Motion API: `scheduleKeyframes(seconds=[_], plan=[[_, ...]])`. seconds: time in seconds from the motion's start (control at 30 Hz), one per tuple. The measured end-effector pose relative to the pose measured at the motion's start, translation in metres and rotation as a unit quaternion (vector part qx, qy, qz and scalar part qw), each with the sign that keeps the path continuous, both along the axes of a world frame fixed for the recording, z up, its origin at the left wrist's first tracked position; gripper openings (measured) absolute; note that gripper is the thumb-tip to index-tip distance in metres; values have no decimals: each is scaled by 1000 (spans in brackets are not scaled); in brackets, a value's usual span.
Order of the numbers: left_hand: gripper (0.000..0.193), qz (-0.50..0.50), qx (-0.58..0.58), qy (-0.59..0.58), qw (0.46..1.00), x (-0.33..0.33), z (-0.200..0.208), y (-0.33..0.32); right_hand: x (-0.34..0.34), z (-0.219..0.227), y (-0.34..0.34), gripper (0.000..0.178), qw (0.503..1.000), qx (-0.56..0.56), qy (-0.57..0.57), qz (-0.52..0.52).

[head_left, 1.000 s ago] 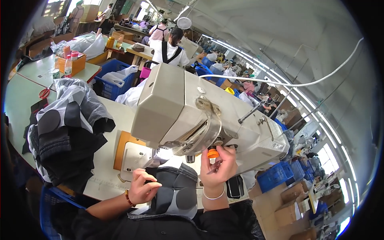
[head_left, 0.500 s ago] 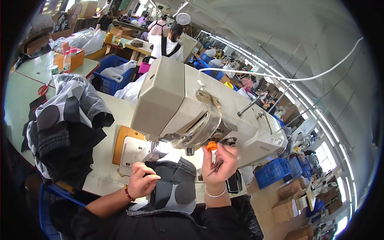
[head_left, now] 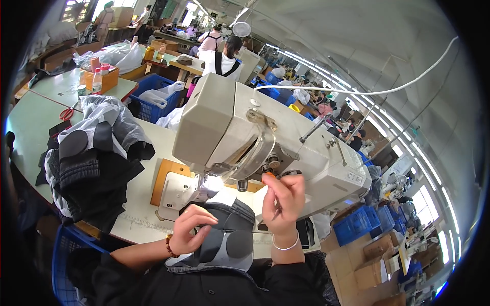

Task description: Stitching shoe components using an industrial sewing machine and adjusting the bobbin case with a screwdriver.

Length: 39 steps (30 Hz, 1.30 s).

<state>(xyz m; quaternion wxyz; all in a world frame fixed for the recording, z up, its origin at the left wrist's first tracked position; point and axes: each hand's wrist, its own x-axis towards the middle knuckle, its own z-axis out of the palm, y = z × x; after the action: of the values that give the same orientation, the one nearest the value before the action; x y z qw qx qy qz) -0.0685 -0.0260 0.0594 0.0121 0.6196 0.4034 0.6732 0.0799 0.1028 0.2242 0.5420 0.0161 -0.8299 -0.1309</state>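
Note:
A pale grey industrial sewing machine [head_left: 209, 120] stands in front of me, its lamp lighting the needle area. My right hand [head_left: 284, 199] is raised to the machine's front, by its round metal dials. Thumb and forefinger pinch a small orange cylinder-like piece [head_left: 267, 177], now mostly hidden by the fingers. Dark metal thread snips [head_left: 277, 210] lie in that palm, only partly showing. My left hand [head_left: 194, 230] hovers at the left side of a grey and black garment piece [head_left: 238, 245], thumb and fingers apart, with nothing seen in it. The garment piece spreads from the machine bed to my lap.
A heap of black and grey garment pieces [head_left: 92, 168] covers the table's left side. Red-handled scissors [head_left: 67, 113] and an orange box [head_left: 104, 80] with bottles lie beyond it. Blue crates [head_left: 153, 109] stand behind and at the right. Other people sit farther back.
My right hand has lifted slightly, bringing the orange piece closer to the machine's dials. My left fingers have straightened somewhat. The whole view has shifted a little.

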Motion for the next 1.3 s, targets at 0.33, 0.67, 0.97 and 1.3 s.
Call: scheduleKeyframes(seconds=[0.33, 0.67, 0.97, 1.3], plan=[[53, -586, -150, -510, 612, 40, 96, 33, 3, 4, -3, 35, 999, -15, -25, -34], [41, -653, -103, -543, 518, 39, 111, 56, 0, 6, -5, 30, 997, -10, 0, -72], [36, -651, -100, -569, 493, 43, 121, 57, 2, 7, -6, 34, 997, 5, -2, -72], [31, -537, -150, -614, 558, 45, 135, 51, -2, 6, -6, 39, 999, 15, -28, -41]])
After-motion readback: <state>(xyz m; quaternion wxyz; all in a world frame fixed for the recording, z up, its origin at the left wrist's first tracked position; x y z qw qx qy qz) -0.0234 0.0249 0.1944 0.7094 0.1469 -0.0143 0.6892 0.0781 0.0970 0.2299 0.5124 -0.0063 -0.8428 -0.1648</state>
